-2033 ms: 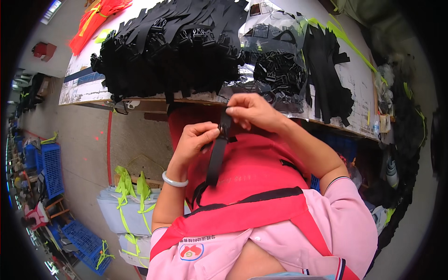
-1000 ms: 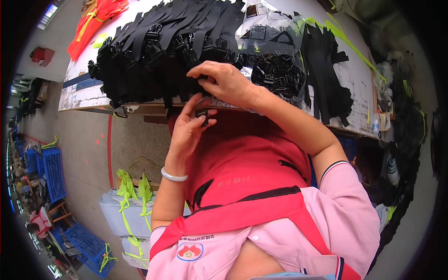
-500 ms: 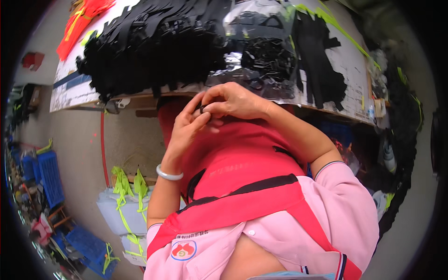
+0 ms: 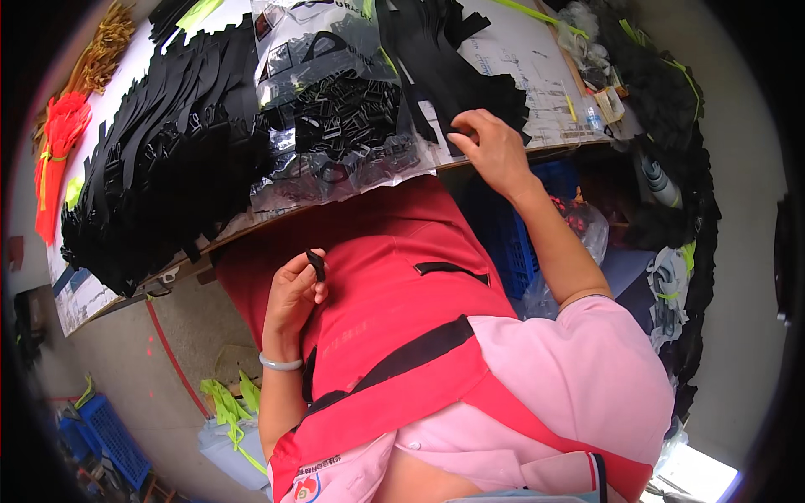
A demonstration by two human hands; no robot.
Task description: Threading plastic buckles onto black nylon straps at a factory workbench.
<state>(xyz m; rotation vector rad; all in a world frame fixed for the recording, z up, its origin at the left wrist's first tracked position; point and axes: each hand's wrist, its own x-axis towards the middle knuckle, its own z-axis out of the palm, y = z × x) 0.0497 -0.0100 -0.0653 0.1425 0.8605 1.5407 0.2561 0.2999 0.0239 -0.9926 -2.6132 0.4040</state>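
Note:
My left hand [image 4: 290, 295] is in front of my red apron, its fingers closed on a small black plastic piece [image 4: 316, 264]. The piece's exact kind is hard to make out. Over the table's front edge, my right hand [image 4: 496, 152] reaches to a pile of flat black webbing straps [image 4: 457, 71]. Its thumb and forefinger are apart, and no held thing shows between them. Left of that hand lies a clear plastic bag [image 4: 277, 189] with many black plastic buckles [image 4: 348, 113] in it. Farther left, black straps with buckles [image 4: 180, 138] form a thick heap.
The white table [image 4: 549, 105] bears an orange-red bundle [image 4: 59, 151] at far left. Blue plastic crates [image 4: 116, 440] stand on the floor at left, near a grey stack with yellow-green ties [image 4: 226, 407]. Another blue crate [image 4: 513, 251] sits beneath the table. Dark material [image 4: 692, 210] hangs along the right.
My hands were together over the apron and have parted. The right hand moved right and forward to the straps; the left keeps the black piece, lower down. The view has swung right.

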